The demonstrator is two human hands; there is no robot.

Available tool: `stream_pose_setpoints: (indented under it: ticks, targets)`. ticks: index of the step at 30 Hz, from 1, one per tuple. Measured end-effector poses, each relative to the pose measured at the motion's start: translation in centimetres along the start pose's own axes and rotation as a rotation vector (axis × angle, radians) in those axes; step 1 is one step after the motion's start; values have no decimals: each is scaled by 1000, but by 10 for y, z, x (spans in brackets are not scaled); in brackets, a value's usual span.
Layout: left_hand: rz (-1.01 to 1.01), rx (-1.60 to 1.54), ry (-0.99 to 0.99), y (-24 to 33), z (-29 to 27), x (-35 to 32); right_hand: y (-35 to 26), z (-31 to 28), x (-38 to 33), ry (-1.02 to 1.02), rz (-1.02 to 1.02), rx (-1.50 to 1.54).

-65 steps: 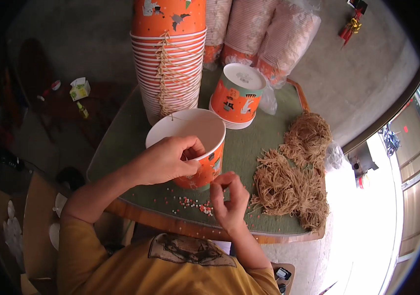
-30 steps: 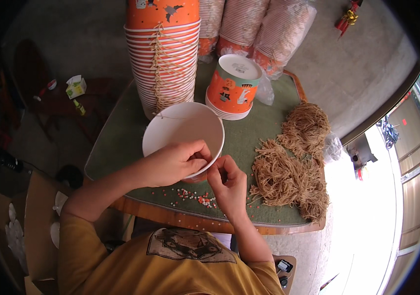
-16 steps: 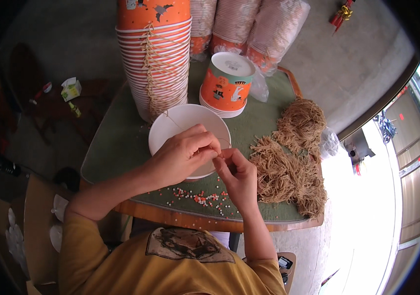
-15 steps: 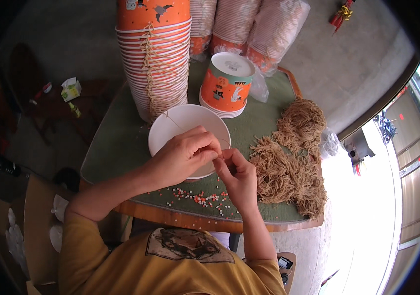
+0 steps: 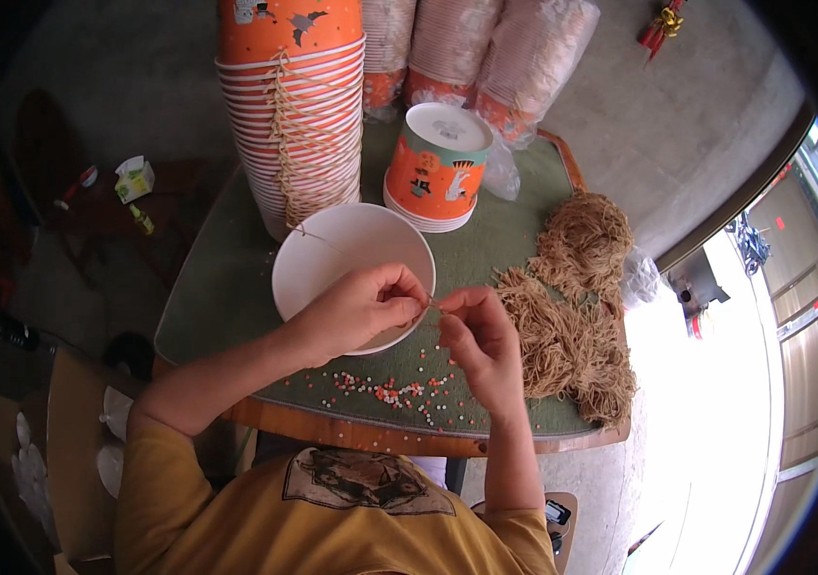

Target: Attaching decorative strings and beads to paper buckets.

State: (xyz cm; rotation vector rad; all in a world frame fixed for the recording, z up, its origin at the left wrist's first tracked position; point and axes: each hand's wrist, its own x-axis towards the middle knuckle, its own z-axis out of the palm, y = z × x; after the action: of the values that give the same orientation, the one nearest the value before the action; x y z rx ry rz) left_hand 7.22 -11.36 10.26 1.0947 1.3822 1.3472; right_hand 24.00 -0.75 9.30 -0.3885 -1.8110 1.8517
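A white-lined paper bucket stands mouth up on the green-topped table in front of me. Tan string comes through its far left wall, near the rim. At the bucket's right rim my left hand pinches the string between thumb and fingertips, its wrist over the near rim. My right hand, just outside that rim, has thumb and forefinger closed on the string close to the left fingertips. The exact knot or loop between the fingers is too small to make out.
Behind the bucket rises a tall stack of orange buckets with string handles. Upturned orange buckets and plastic-wrapped stacks stand farther back. Tan string bundles lie at right. Orange and white paper dots litter the near edge.
Both hands have shifted; the right hand has moved a little right and away from the left, opening a small gap. The bucket sits slightly farther left in view.
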Motion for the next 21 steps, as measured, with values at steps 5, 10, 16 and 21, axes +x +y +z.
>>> stream_pose_setpoints:
  ticks: [5, 10, 16, 21]
  targets:
    - [-58, -97, -52, 7, 4, 3, -8, -14, 9, -72, -197, -154]
    - [53, 41, -86, -4, 8, 9, -16, -14, 20, -103, -288, -248]
    - [-27, 60, -227, 5, 7, 8, 0, -22, 26, -42, -291, -423]
    - [-49, 114, -231, 3, 10, 8, 13, -24, 12, 51, -320, -518]
